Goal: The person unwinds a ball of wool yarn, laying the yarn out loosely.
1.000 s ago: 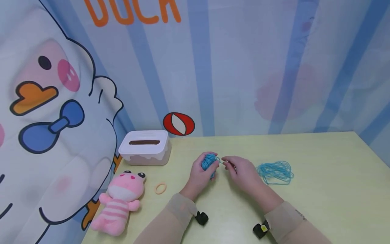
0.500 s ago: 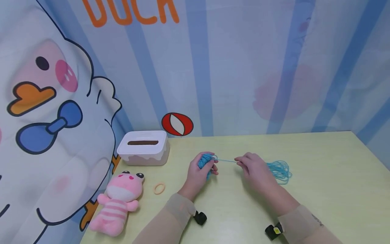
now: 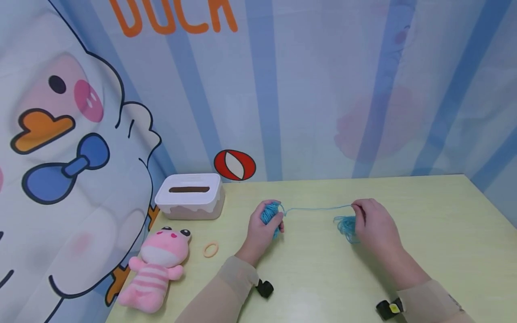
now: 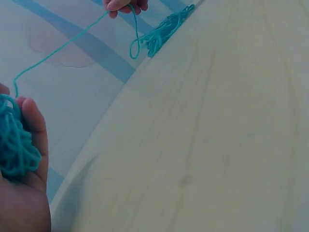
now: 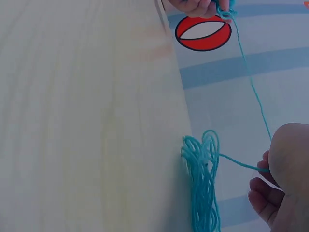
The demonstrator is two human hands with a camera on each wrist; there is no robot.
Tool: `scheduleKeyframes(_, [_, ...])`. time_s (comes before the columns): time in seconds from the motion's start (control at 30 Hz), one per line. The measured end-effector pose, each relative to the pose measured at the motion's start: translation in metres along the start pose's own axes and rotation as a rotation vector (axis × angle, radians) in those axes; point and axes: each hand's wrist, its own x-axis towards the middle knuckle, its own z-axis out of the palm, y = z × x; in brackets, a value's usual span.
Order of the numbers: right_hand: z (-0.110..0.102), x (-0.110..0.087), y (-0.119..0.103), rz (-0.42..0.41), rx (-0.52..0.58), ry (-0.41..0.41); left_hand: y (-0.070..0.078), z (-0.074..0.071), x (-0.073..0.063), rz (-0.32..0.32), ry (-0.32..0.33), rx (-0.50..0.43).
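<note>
My left hand (image 3: 260, 231) grips a wound bundle of blue yarn (image 3: 269, 213), thumb across its near side. From the bundle a single strand (image 3: 319, 208) stretches right, nearly level above the table. My right hand (image 3: 377, 224) pinches this strand between thumb and fingertips. Below and behind the right hand lies a loose pile of the same yarn (image 3: 346, 228), partly hidden by that hand in the head view. The right wrist view shows the pile (image 5: 203, 188) as long loops, with a strand running from it to the right fingers.
A pink plush frog (image 3: 156, 269) lies at the table's left, beside a small beige ring (image 3: 210, 249). Behind them stands a white-lidded tissue box (image 3: 190, 196). A printed duck curtain (image 3: 307, 89) hangs along the back edge of the table (image 3: 444, 224).
My right hand has moved right, away from the left hand, drawing the strand out long between them. The left hand keeps hold of the bundle almost in place.
</note>
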Motion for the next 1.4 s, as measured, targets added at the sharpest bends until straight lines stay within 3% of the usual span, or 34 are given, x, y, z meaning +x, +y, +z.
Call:
scheduleKeyframes(0.2, [-0.016, -0.003, 0.015, 0.1, 0.011, 0.005, 0.002, 0.001, 0.0, 0.006, 0.03, -0.02])
scheduleKeyframes(0.5, [-0.031, -0.009, 0.046, 0.198, -0.035, -0.039, 0.005, 0.0, -0.001, 0.029, 0.016, -0.069])
scheduleKeyframes(0.67, [-0.034, -0.012, 0.059, 0.245, -0.065, -0.101, 0.005, -0.001, -0.002, 0.017, 0.041, -0.043])
scheduleKeyframes(0.87, [-0.03, -0.012, 0.056, 0.249, -0.088, -0.221, 0.004, 0.0, -0.002, -0.006, 0.024, -0.021])
scheduleKeyframes(0.93, [-0.027, -0.012, 0.053, 0.233, -0.092, -0.214, 0.005, 0.0, -0.002, -0.014, 0.022, -0.016])
scheduleKeyframes(1.03, [-0.019, -0.011, 0.04, 0.199, -0.075, -0.132, 0.007, 0.001, -0.003, -0.018, 0.019, -0.008])
scheduleKeyframes(1.13, [-0.008, -0.008, 0.02, 0.095, -0.019, 0.0, 0.007, 0.001, -0.003, -0.01, 0.014, -0.008])
scheduleKeyframes(1.2, [0.001, -0.006, 0.004, 0.0, 0.03, 0.041, 0.007, 0.001, -0.004, -0.001, 0.008, -0.011])
scheduleKeyframes(1.3, [0.016, -0.002, -0.019, -0.122, 0.092, 0.024, 0.007, 0.001, -0.003, 0.006, -0.004, -0.021])
scheduleKeyframes(1.4, [0.03, 0.002, -0.04, -0.176, 0.146, -0.049, 0.006, 0.0, -0.004, 0.006, -0.02, -0.033])
